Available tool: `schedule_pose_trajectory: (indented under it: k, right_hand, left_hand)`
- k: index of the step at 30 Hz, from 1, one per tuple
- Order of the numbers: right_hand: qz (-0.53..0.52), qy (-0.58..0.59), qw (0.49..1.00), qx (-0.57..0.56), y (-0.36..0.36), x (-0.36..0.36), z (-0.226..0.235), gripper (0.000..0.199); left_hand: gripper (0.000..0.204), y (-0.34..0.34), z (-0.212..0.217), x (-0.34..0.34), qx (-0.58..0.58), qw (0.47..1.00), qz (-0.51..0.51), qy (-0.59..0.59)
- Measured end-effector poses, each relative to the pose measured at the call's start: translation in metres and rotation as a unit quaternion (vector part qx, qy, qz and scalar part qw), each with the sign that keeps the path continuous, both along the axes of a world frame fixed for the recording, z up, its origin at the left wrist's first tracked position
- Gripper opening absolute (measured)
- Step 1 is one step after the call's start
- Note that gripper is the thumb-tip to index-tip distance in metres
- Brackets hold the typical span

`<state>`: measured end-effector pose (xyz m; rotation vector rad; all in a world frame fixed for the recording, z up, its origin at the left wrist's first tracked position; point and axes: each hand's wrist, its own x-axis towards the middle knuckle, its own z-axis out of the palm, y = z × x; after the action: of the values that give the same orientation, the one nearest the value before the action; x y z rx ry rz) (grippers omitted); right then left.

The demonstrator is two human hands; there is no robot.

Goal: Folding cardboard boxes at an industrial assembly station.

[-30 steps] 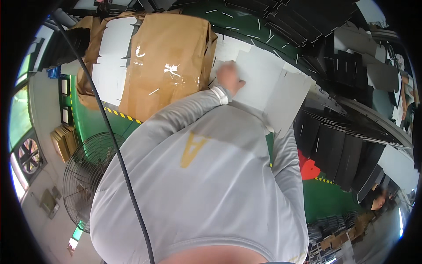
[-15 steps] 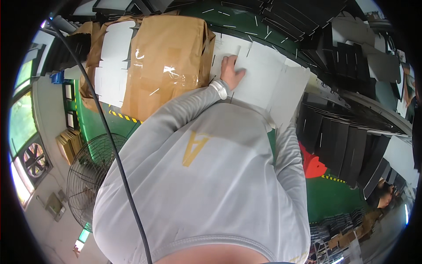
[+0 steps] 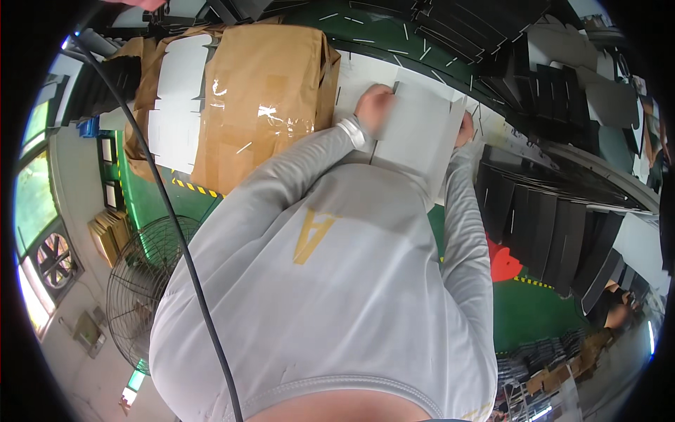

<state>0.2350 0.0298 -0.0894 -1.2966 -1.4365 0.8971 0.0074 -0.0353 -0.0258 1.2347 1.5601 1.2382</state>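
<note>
A white cardboard box blank (image 3: 420, 126) with slotted creases lies on the worktable in front of me. Its right panel (image 3: 451, 144) is folded upward. My right hand (image 3: 465, 131) grips this panel from its outer side; the panel covers part of the fingers. At the blank's left edge is my left hand (image 3: 374, 110), blurred, its fingers apparently curled against the cardboard. Whether they pinch it I cannot tell. Both arms are in light grey sleeves.
A brown paper-wrapped bundle (image 3: 267, 105) stands left of the blank, beside stacked white blanks (image 3: 177, 105). Black cardboard pieces (image 3: 534, 218) are stacked at right. Black cable (image 3: 165, 190) hangs across the left side. A wire-caged fan (image 3: 151, 288) stands lower left.
The blank's right panel has come up from flat, and my right hand has moved up along it into view. My left hand has gone from spread on the cardboard to curled at its left edge.
</note>
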Motion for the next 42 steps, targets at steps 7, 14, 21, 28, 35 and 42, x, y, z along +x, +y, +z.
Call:
schedule_pose_trajectory:
  k: [7, 14, 21, 28, 35, 42]
  right_hand:
    - [0.056, -0.003, 0.998, 0.017, -0.004, -0.016, 0.036, 0.021]
    - [0.113, -0.079, 0.989, -0.047, -0.006, -0.008, 0.058, 0.032]
    - [0.121, -0.105, 0.986, -0.044, 0.0, 0.001, 0.047, 0.033]
    - [0.098, -0.028, 0.987, -0.128, 0.006, -0.025, 0.008, 0.022]
    - [0.032, -0.001, 0.988, 0.149, -0.002, 0.024, -0.072, 0.027]
    - [-0.093, 0.031, 0.97, 0.224, -0.016, -0.028, -0.006, 0.026]
  left_hand:
    - [0.027, 0.005, -0.002, -0.012, -0.037, 0.996, -0.069, 0.034]
    - [0.024, 0.006, -0.006, -0.012, -0.016, 0.99, -0.128, 0.053]
    - [0.029, 0.043, 0.003, -0.02, -0.234, 0.948, -0.213, 0.044]
    - [0.079, 0.068, 0.016, -0.059, -0.022, 0.872, -0.284, 0.398]
    - [0.088, 0.07, -0.017, -0.028, 0.049, 0.835, -0.257, 0.485]
    - [0.083, 0.071, 0.027, -0.031, -0.045, 0.84, -0.323, 0.435]
